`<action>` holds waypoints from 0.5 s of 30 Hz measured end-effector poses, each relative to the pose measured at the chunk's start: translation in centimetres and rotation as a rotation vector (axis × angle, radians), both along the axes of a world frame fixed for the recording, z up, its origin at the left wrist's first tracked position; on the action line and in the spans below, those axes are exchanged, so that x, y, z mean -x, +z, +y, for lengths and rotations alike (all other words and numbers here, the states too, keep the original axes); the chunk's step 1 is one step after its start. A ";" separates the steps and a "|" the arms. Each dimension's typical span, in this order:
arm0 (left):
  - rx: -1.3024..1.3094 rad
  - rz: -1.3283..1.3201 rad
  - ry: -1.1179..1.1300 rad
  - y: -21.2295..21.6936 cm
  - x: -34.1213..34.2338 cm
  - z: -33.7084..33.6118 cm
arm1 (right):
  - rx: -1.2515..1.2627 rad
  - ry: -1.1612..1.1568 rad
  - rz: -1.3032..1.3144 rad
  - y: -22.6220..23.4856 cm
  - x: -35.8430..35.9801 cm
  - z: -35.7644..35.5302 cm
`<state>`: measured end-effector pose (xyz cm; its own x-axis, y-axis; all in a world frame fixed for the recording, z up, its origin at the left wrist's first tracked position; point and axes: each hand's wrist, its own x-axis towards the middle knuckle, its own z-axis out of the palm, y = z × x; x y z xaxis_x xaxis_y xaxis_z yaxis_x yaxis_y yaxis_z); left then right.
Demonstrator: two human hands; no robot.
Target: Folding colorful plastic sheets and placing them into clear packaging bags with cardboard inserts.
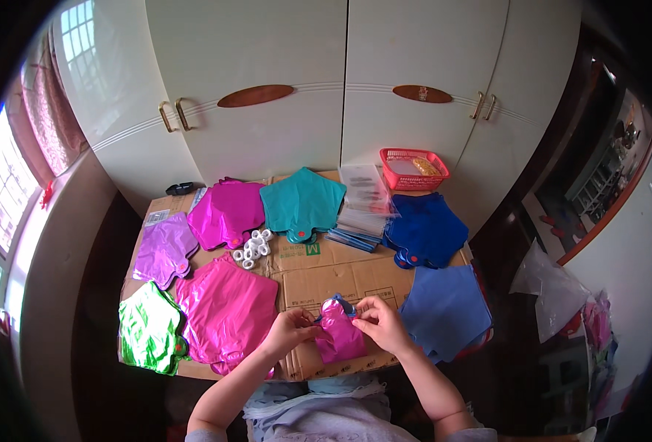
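Observation:
Near the front edge of the cardboard, a small bundle of folded foil balloons [339, 340] sits between my hands, shiny magenta with some blue at its top. My left hand [294, 329] pinches its left edge with thumb and fingers. The upper right edge is pinched by my right hand [379, 323]. To the left of my left hand lies a stack of hot-pink foil balloons [226, 313]. Light-blue flat balloons [447, 309] lie to the right of my right hand.
Around the cardboard [318, 272] lie green [149, 328], lilac [165, 247], magenta [226, 210], teal [304, 202] and dark-blue [430, 228] foil balloons. White ribbon rolls [253, 249], clear packets [365, 191] and a red basket [414, 171] stand among them. A cabinet [267, 51] rises behind.

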<state>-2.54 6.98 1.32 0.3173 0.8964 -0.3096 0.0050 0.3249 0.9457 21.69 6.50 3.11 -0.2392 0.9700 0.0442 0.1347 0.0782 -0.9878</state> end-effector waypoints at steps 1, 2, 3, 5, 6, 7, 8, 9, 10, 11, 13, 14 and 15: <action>0.017 0.005 -0.005 -0.2 -0.1 0.4 | 0.033 -0.006 -0.006 -0.4 -0.2 0.4; -0.003 0.041 -0.025 -0.5 -0.1 0.8 | 0.066 -0.012 -0.012 -0.9 -0.5 0.9; -0.023 0.079 -0.043 -0.9 -0.1 1.3 | 0.087 0.010 -0.053 -1.9 -0.6 1.8; -0.036 0.124 -0.070 -0.9 -0.1 1.9 | 0.145 0.056 -0.083 -3.1 -1.1 3.2; -0.029 0.133 -0.077 -0.7 -0.2 2.3 | 0.173 0.080 -0.099 -3.4 -1.2 3.8; -0.022 0.142 -0.084 -0.4 -0.2 2.7 | 0.171 0.065 -0.131 -3.6 -1.3 4.3; 0.003 0.186 -0.090 0.0 -0.3 3.1 | 0.198 0.077 -0.110 -3.7 -1.4 4.8; 0.029 0.233 -0.093 0.4 -0.5 3.6 | 0.224 0.092 -0.088 -3.7 -1.3 5.2; 0.054 0.279 -0.097 0.7 -0.5 3.9 | 0.251 0.106 -0.066 -3.8 -1.3 5.6; 0.017 0.309 -0.101 0.4 -0.5 4.0 | 0.238 0.124 -0.105 -4.4 -1.4 6.1; -0.054 0.372 -0.106 -0.3 -0.4 4.3 | 0.214 0.161 -0.183 -4.7 -1.3 6.9; -0.154 0.455 -0.110 -0.4 -0.3 4.3 | 0.154 0.139 -0.276 -4.9 -1.4 7.0; -0.250 0.536 -0.115 -0.3 -0.5 4.1 | 0.098 0.118 -0.369 -4.1 -1.1 6.7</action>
